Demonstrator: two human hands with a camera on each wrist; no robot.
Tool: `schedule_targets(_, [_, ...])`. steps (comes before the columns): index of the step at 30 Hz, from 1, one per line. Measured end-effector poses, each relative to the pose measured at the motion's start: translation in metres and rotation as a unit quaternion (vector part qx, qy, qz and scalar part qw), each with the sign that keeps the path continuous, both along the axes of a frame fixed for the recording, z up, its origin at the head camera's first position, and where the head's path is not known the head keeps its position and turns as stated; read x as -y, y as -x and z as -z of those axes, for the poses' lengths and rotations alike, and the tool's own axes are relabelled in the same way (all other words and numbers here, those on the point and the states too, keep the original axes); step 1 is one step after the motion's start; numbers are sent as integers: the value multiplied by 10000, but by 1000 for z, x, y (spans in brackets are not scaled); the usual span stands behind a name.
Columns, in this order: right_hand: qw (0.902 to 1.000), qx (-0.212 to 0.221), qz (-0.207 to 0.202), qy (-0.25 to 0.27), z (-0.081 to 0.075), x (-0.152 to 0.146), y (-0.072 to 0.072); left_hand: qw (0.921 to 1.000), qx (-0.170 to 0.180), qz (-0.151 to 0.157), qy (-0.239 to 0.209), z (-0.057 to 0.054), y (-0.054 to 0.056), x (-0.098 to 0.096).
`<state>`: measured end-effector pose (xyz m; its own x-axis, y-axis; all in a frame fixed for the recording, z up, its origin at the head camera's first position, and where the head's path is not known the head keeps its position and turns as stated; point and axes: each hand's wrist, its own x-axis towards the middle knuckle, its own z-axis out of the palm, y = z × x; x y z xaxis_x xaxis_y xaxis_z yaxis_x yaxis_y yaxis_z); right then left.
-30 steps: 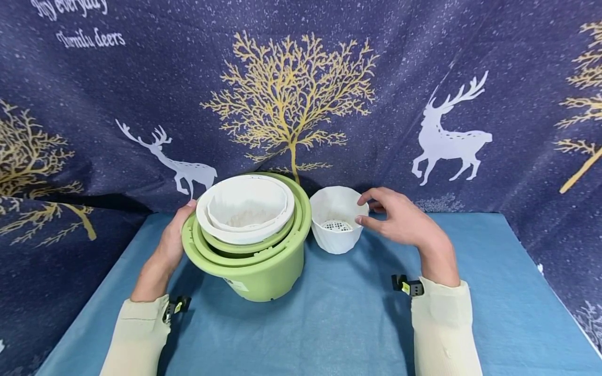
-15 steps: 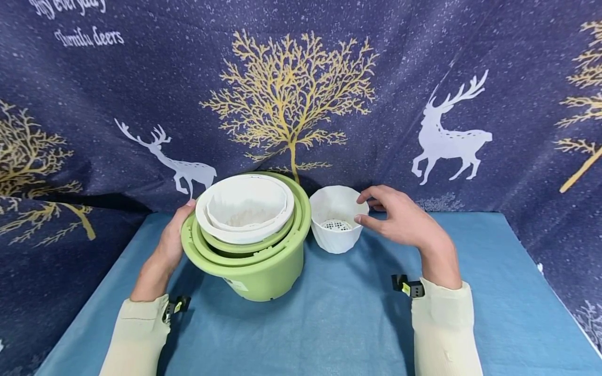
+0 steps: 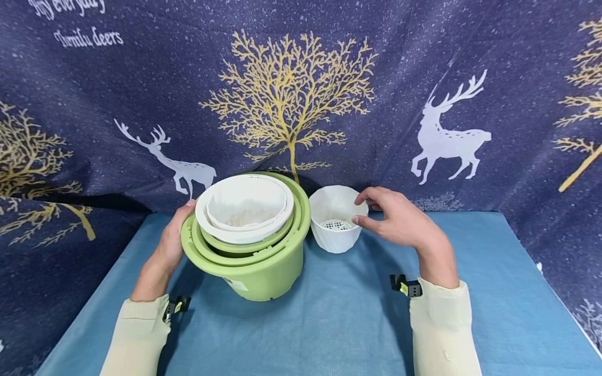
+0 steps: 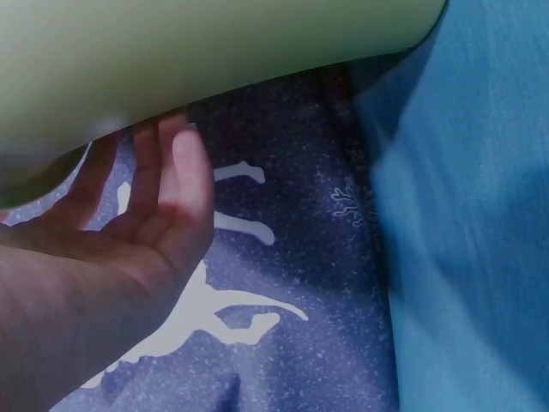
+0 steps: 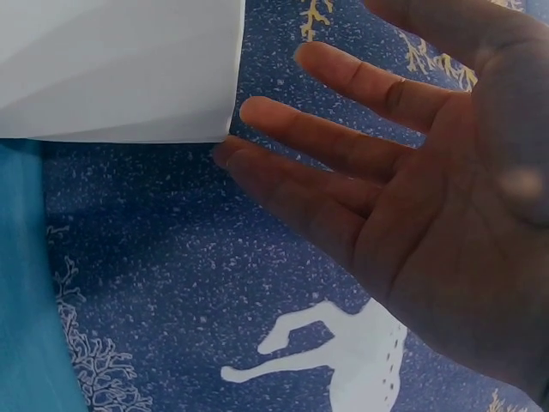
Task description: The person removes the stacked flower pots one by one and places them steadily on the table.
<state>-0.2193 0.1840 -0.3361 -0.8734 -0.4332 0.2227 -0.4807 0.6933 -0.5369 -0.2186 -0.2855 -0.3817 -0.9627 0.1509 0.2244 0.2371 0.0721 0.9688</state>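
Bright, sharp head view; dim, soft wrist views.

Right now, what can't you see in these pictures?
Head view: inside bottom of the big green pot, hidden by the nested pots.
Head view: print on the label, too small.
Head view: some fingers of the left hand, hidden behind the big green pot.
Right wrist view: part of the lone white pot, cut off by the edges.

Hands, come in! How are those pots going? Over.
Left hand against big green pot, smaller pots nested inside. Right hand at lone white pot. Possible obstacle: big green pot alongside.
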Motion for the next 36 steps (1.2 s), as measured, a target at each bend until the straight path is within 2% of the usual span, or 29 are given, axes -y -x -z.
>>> schedule_targets(6, [10000, 4, 24, -52, 0, 1, 0, 10000, -40, 83, -24, 0, 1, 0])
schedule_targets(14, [10000, 18, 7, -85, 0, 2, 0, 9999, -94, 15, -112, 1, 1, -1])
schedule_targets(22, [9999, 24, 46, -147, -2, 4, -1, 9998, -127, 74, -135, 0, 1, -1])
schedule_targets(29, [9999, -106, -34, -130, -3, 6, -4, 10000, -22, -21, -64, -1, 1, 0])
schedule_targets(36, [9999, -91, -84, -65, -2, 8, -4, 9999, -66, -81, 19, 0, 1, 0])
